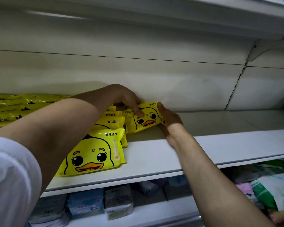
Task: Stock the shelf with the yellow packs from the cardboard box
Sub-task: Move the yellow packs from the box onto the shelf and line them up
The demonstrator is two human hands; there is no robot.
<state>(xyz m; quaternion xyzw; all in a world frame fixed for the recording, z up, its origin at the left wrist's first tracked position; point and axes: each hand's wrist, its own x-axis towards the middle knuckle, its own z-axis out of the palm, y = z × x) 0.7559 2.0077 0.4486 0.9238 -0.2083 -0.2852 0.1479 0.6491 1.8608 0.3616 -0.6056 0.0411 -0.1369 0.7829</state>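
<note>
- We see our left hand [126, 99] reaching in over the row, its fingers curled down onto the top edge and face of a small yellow plastic pack printed with a cartoon duck face [143, 117]; one fingertip presses the duck's forehead.
- Our right hand [170, 122] is relaxed and nearly flat, its palm and thumb against the pack's right end, so it steadies rather than grips.
- The pack stands on its lower long edge at the back of the white metal shelf [203, 149], long axis running left to right and tilted up a little at the right, duck face towards us and upright.
- Just to its left, a row of matching yellow duck packs [95, 153] leans one behind another towards the shelf front.
- Further left lie large yellow plastic bags with black markings [10, 110].
- Below, a lower shelf holds blue, grey and green packaged goods [118, 200].
</note>
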